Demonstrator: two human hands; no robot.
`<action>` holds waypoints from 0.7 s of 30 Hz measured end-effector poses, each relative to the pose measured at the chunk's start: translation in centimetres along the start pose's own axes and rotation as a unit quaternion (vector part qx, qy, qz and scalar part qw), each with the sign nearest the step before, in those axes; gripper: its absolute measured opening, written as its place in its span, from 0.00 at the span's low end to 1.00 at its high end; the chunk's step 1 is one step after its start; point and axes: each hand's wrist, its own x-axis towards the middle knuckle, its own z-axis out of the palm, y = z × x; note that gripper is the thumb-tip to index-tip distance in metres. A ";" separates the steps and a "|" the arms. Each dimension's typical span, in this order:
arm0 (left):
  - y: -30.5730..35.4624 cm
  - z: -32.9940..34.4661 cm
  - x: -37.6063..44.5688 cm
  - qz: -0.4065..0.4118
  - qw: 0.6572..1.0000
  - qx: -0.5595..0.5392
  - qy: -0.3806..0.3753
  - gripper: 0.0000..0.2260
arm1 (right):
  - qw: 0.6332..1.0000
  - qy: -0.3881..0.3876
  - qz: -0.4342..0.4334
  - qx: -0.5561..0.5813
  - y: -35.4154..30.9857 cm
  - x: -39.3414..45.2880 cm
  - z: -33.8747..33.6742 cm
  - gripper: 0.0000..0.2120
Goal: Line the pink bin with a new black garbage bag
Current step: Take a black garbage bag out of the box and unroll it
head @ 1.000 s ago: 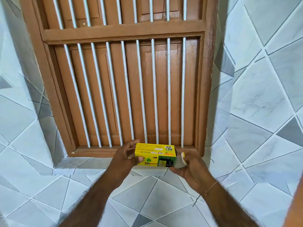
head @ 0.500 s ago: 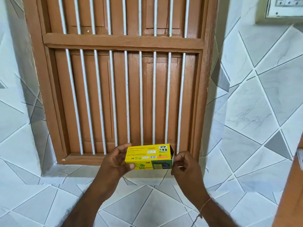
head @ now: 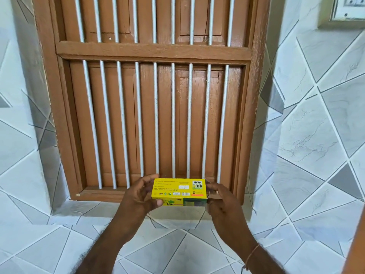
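A small yellow and green bin bag box [head: 178, 191] is held level in front of a barred window, just above its sill. My left hand [head: 139, 196] grips the box's left end, thumb on the front face and fingers behind. My right hand [head: 221, 200] grips the right end, its fingers curled round the end flap. No black bag shows outside the box. The pink bin is out of view.
A brown wooden window [head: 152, 95] with white vertical bars fills the middle. White and grey tiled walls [head: 308, 139] stand on both sides, and a tiled ledge [head: 158, 244] lies below. A switch plate [head: 343, 10] is at the top right.
The right end flap stood open a second ago, showing the dark inside; now my right hand covers that end. The view tilted upward and the box rose slightly with both hands.
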 end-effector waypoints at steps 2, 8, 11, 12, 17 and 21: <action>-0.1 0.2 0.2 0.004 1.000 0.018 0.010 0.28 | 0.996 0.019 0.049 0.070 0.0 0.5 -0.2 0.12; 0.4 0.3 0.8 0.014 0.998 0.047 0.029 0.27 | 0.979 0.013 0.149 0.138 0.3 1.6 -0.3 0.14; 1.3 0.7 1.1 0.030 0.996 0.082 0.022 0.28 | 0.960 -0.029 0.187 0.208 0.4 1.8 0.1 0.09; 1.7 0.9 1.2 0.035 0.995 0.097 0.016 0.28 | 0.941 -0.030 0.208 0.265 0.5 1.9 0.2 0.09; 4.3 2.4 2.0 0.133 0.940 0.309 -0.060 0.29 | 0.768 -0.012 0.374 0.520 1.7 2.1 1.7 0.14; 7.1 4.4 3.5 0.168 0.860 0.453 -0.165 0.29 | 0.682 -0.022 0.443 0.582 3.2 1.5 3.6 0.18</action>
